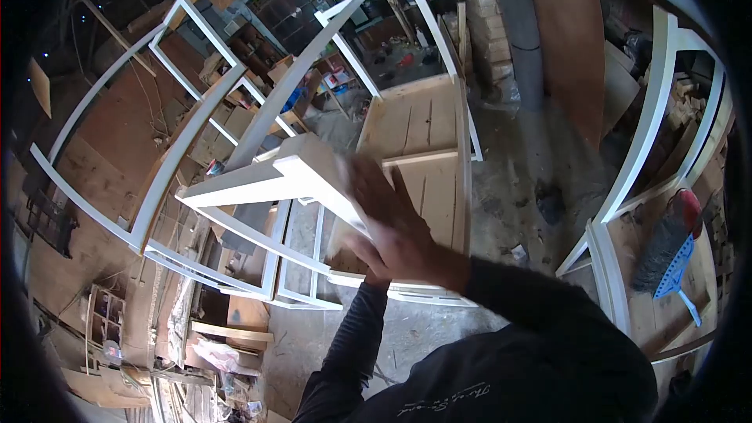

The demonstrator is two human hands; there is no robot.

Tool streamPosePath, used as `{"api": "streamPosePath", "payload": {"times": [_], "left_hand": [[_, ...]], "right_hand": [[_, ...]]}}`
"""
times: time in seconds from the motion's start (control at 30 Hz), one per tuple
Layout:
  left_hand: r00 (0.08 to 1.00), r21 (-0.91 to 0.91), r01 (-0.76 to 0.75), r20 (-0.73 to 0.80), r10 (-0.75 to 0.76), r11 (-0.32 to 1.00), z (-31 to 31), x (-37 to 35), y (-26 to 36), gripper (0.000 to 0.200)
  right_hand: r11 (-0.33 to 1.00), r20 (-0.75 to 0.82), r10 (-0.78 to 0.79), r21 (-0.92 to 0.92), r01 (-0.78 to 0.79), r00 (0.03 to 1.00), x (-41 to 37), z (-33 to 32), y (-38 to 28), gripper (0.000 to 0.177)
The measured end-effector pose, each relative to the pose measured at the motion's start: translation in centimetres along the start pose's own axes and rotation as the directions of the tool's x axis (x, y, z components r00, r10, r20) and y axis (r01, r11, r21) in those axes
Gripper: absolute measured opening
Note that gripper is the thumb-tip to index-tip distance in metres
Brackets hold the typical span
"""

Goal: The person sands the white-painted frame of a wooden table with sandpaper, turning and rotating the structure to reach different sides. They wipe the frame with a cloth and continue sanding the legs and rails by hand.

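While your right hand meets the angled, white-painted wooden frame piece; left hand sits lower, partly covered | frame piece: up-left of both, near limb slanting toward you; right nearer | right fingers look extended; blur hides either grip; cannot tell

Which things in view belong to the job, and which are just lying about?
Apparently in the job:
right hand and left hand, both blurred
white wooden frame by the hands
plank base

Apparently lying about:
blue-handled brush, far right
loose wooden strip, lower left
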State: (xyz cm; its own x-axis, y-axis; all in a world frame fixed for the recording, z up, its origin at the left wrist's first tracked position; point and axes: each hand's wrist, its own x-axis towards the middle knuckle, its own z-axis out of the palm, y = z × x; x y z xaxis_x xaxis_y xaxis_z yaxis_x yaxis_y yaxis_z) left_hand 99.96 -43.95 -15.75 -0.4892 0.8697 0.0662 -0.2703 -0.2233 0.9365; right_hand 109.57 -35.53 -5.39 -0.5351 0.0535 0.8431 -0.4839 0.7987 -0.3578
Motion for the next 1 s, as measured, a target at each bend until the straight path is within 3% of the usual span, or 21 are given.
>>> {"api": "streamPosePath", "payload": {"times": [0.07, 0.17, 0.27, 0.33, 0.4, 0.53, 0.57, 0.6, 0.67, 0.7, 0.73, 0.8, 0.87, 0.97, 1.0], "left_hand": [[1.0, 0.002, -0.005, -0.007, 0.005, 1.0, 0.0, -0.2, -0.3, 0.049], [1.0, 0.009, -0.012, -0.006, 0.012, 1.0, 0.0, 0.9, 0.0, 0.05], [0.999, 0.031, -0.033, -0.036, 0.034, 0.999, -1.0, 0.8, -0.8, 0.051], [0.995, 0.092, -0.048, -0.086, 0.056, 0.995, -2.8, -0.7, -3.5, 0.051], [0.983, 0.218, -0.047, -0.165, 0.084, 0.975, -5.9, -3.0, -8.3, 0.052], [0.96, 0.662, 0.025, -0.225, 0.166, 0.749, -13.0, -6.2, -18.1, 0.053], [0.958, 0.682, 0.036, -0.232, 0.169, 0.731, -12.9, -6.6, -19.0, 0.053], [0.953, 0.685, 0.039, -0.244, 0.18, 0.727, -12.9, -6.8, -19.5, 0.053], [0.944, 0.519, 0.048, -0.303, 0.131, 0.853, -10.2, -8.4, -18.7, 0.051], [0.941, 0.265, -0.037, -0.315, 0.123, 0.964, -7.1, -9.1, -17.1, 0.057], [0.942, -0.011, -0.121, -0.317, 0.111, 0.993, -4.8, -9.3, -15.6, 0.063], [0.965, 0.07, -0.095, -0.237, 0.109, 0.993, -3.4, -9.7, -12.8, 0.069], [0.986, 0.153, -0.05, -0.151, 0.074, 0.987, -3.5, -10.6, -9.1, 0.075], [0.989, 0.217, -0.134, -0.035, 0.144, 0.967, -3.2, -11.0, -3.2, 0.075], [0.971, 0.184, -0.173, -0.134, 0.199, 0.968, -1.5, -10.8, -0.2, 0.074]], "right_hand": [[0.997, -0.053, 0.003, -0.072, -0.007, 0.999, -1.9, 2.5, 0.9, 0.079], [0.974, -0.152, -0.136, 0.159, 0.16, 0.979, 6.4, -3.0, -1.2, 0.075], [0.981, -0.171, -0.128, 0.119, 0.15, 0.977, 6.3, -1.9, -0.8, 0.073], [0.988, -0.091, -0.017, 0.151, 0.031, 0.996, 1.6, -0.8, -0.8, 0.076], [0.995, -0.06, 0.073, 0.078, -0.068, 0.996, -3.8, 2.6, -0.1, 0.073], [0.971, -0.214, -0.062, 0.212, 0.108, 0.975, 5.4, -1.9, -1.5, 0.08], [0.96, -0.236, -0.087, 0.238, 0.144, 0.968, 7.5, -1.8, -0.8, 0.08], [0.946, -0.257, -0.113, 0.268, 0.183, 0.96, 8.6, -1.7, -0.5, 0.081], [0.949, -0.228, -0.057, 0.289, 0.124, 0.972, 5.8, -1.3, -0.7, 0.081], [0.962, -0.197, -0.028, 0.263, 0.08, 0.98, 3.0, -0.5, -0.4, 0.082], [0.972, -0.166, 0.001, 0.234, 0.038, 0.986, 0.1, 0.2, -0.1, 0.083], [0.972, -0.058, 0.098, 0.22, -0.083, 0.994, -6.9, 3.9, 1.4, 0.088], [0.964, -0.188, -0.026, 0.255, 0.075, 0.982, -4.1, 2.8, 1.1, 0.084], [0.94, -0.297, -0.2, 0.209, 0.268, 0.934, 6.3, -1.7, -1.2, 0.073], [0.92, -0.358, -0.212, 0.24, 0.309, 0.909, 8.8, -2.3, -2.0, 0.069]]}}
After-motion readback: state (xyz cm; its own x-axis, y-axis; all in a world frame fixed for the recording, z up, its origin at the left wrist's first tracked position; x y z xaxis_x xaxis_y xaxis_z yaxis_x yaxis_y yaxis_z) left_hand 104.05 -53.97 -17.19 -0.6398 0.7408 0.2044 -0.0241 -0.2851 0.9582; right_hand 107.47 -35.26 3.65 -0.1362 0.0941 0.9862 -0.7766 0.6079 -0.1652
